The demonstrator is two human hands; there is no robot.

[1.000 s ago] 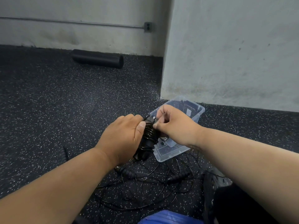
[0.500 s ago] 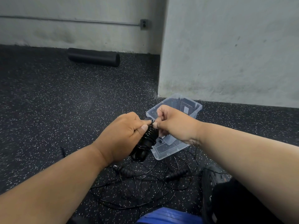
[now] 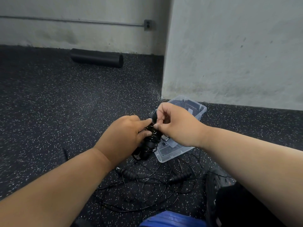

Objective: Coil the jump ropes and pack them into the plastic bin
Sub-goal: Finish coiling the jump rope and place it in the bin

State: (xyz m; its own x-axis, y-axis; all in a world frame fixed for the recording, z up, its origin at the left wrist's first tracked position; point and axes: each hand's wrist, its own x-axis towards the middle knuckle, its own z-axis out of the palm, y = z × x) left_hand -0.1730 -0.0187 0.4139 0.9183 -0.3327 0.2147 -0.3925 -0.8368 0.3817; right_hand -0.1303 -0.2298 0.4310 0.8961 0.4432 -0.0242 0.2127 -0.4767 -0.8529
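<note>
Fingers (image 3: 156, 126) of the right hand (image 3: 177, 126) pinch the cord atop a coiled jump rope (image 3: 151, 140), which the left hand (image 3: 124, 138) grips just above the clear plastic bin's (image 3: 173, 154) near edge. Loose ropes (image 3: 147, 182) tangle on open speckled floor (image 3: 65, 104) below; a wall corner (image 3: 165, 71) bounds the bin behind.

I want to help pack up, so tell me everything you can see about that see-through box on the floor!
The plastic bin is a clear, see-through box with a thicker rim and no lid on it. It sits flat on the speckled floor, set at an angle close to the grey wall. Some dark things and a pale label show inside, too unclear to name. The hands partly hide its middle. Thin black rope loops lie on the floor just in front of it.
</note>
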